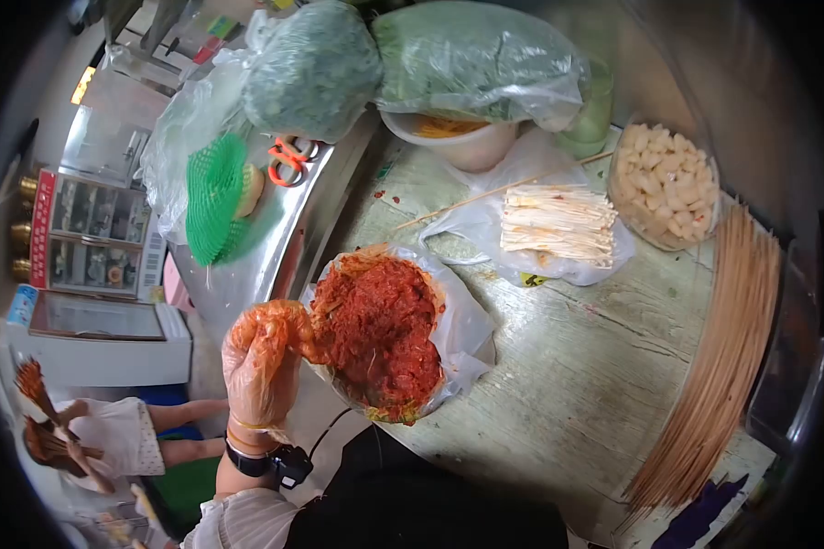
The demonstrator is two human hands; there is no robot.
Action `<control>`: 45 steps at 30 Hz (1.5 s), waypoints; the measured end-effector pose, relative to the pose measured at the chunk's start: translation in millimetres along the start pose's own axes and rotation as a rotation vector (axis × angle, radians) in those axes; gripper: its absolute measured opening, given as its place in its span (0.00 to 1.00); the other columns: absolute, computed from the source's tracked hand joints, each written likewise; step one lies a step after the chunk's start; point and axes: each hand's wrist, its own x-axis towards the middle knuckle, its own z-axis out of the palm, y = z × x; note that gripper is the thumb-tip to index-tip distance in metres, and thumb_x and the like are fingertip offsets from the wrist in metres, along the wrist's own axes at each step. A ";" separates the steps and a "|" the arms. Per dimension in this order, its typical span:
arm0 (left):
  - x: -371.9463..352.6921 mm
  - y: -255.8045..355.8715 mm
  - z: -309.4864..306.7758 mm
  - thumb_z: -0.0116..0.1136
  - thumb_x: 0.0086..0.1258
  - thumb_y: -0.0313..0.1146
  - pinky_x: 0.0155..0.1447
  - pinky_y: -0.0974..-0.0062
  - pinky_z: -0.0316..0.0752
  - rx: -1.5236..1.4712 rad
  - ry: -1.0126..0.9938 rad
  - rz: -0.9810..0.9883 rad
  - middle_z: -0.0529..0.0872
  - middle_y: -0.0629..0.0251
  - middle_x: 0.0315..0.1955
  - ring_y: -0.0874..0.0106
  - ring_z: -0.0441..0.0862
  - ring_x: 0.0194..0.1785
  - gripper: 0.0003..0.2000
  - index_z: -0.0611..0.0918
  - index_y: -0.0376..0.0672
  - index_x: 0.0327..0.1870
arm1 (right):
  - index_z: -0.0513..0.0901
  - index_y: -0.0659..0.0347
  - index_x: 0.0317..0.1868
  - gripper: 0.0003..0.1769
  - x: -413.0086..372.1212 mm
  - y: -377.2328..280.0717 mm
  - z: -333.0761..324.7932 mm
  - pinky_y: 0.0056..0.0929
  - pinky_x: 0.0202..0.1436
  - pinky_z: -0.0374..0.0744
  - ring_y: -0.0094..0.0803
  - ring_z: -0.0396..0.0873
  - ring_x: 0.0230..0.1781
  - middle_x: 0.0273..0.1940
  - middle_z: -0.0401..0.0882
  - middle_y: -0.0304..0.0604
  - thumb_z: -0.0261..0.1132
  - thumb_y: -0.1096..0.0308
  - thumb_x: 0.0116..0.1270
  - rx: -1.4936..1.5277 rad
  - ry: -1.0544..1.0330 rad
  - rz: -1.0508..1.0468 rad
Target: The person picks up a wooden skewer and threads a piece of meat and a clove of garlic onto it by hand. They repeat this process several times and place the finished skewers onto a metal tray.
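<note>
My left hand, in a clear plastic glove smeared with red sauce, is raised at the left rim of a bowl. Its fingers are curled together; what they hold, if anything, is hidden. Red, sauce-coated shredded food fills the bowl, which is lined with a white plastic bag. Above and right of it, a bundle of enoki mushrooms lies on another white bag. A single bamboo skewer slants across the table behind the mushrooms. My right hand is out of view.
Peeled garlic cloves fill a clear tub. Long bamboo skewers line the right edge. Orange-handled scissors and green netting rest on a metal surface. Stuffed plastic bags stand behind. Another person is at lower left.
</note>
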 end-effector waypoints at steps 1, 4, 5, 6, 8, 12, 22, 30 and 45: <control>-1.8 -3.3 -2.2 0.56 0.69 0.31 0.43 0.67 0.77 -0.033 -0.011 0.021 0.81 0.54 0.38 0.66 0.80 0.34 0.09 0.77 0.33 0.42 | 0.81 0.53 0.54 0.19 -3.1 8.1 -2.6 0.39 0.59 0.74 0.38 0.78 0.53 0.47 0.81 0.48 0.64 0.59 0.63 0.010 0.012 -0.012; -9.2 -26.6 -3.5 0.55 0.70 0.30 0.39 0.70 0.78 -0.075 -0.139 0.056 0.81 0.55 0.38 0.69 0.79 0.34 0.09 0.77 0.34 0.43 | 0.81 0.54 0.53 0.19 -15.8 55.6 -3.4 0.39 0.58 0.75 0.38 0.79 0.52 0.45 0.83 0.48 0.64 0.59 0.63 0.014 0.058 -0.136; -12.3 -37.3 -5.0 0.53 0.70 0.29 0.40 0.71 0.79 -0.075 -0.191 0.128 0.81 0.55 0.37 0.70 0.79 0.35 0.09 0.77 0.32 0.44 | 0.82 0.54 0.53 0.18 -21.4 79.8 -2.2 0.40 0.57 0.75 0.38 0.79 0.51 0.45 0.83 0.48 0.64 0.59 0.63 -0.034 0.083 -0.281; -15.9 -48.0 -10.6 0.52 0.70 0.28 0.41 0.72 0.78 -0.018 -0.223 0.132 0.81 0.55 0.38 0.70 0.80 0.36 0.09 0.77 0.31 0.45 | 0.82 0.54 0.53 0.18 -29.3 106.3 -0.9 0.40 0.57 0.76 0.38 0.80 0.51 0.44 0.84 0.47 0.64 0.59 0.63 -0.100 0.112 -0.438; -29.6 -50.8 -5.4 0.50 0.71 0.26 0.43 0.77 0.77 -0.017 -0.210 0.006 0.82 0.58 0.38 0.73 0.80 0.39 0.10 0.77 0.29 0.46 | 0.82 0.54 0.52 0.18 -66.4 147.2 -3.6 0.40 0.56 0.76 0.38 0.81 0.50 0.43 0.84 0.47 0.64 0.60 0.63 -0.071 0.095 -0.584; -31.3 -69.7 -16.6 0.50 0.72 0.27 0.41 0.80 0.76 0.017 -0.330 0.089 0.82 0.64 0.36 0.77 0.79 0.36 0.09 0.78 0.32 0.46 | 0.82 0.66 0.45 0.13 -231.7 21.8 -123.7 0.23 0.42 0.79 0.28 0.83 0.40 0.39 0.85 0.43 0.55 0.67 0.71 0.673 -0.281 -0.003; -9.9 -112.6 -31.2 0.49 0.71 0.33 0.50 0.75 0.74 0.364 -0.280 0.478 0.83 0.61 0.40 0.71 0.79 0.44 0.13 0.81 0.33 0.45 | 0.78 0.65 0.49 0.12 -452.3 -286.1 -226.2 0.23 0.38 0.75 0.22 0.75 0.32 0.33 0.78 0.37 0.55 0.68 0.72 0.991 0.141 -1.153; -13.1 -106.8 -30.3 0.52 0.68 0.37 0.56 0.67 0.70 0.649 -0.164 0.617 0.82 0.50 0.43 0.60 0.78 0.47 0.16 0.81 0.32 0.46 | 0.73 0.60 0.53 0.13 -469.8 -373.1 -164.8 0.25 0.39 0.77 0.24 0.75 0.36 0.40 0.78 0.40 0.52 0.63 0.73 0.579 0.342 -1.979; -11.1 -78.7 -44.2 0.54 0.67 0.26 0.49 0.77 0.76 0.136 -0.329 0.334 0.85 0.59 0.41 0.72 0.81 0.43 0.11 0.80 0.34 0.49 | 0.77 0.67 0.47 0.12 -434.5 -251.5 -189.4 0.22 0.46 0.75 0.24 0.77 0.39 0.42 0.78 0.43 0.58 0.80 0.63 1.189 0.014 -1.141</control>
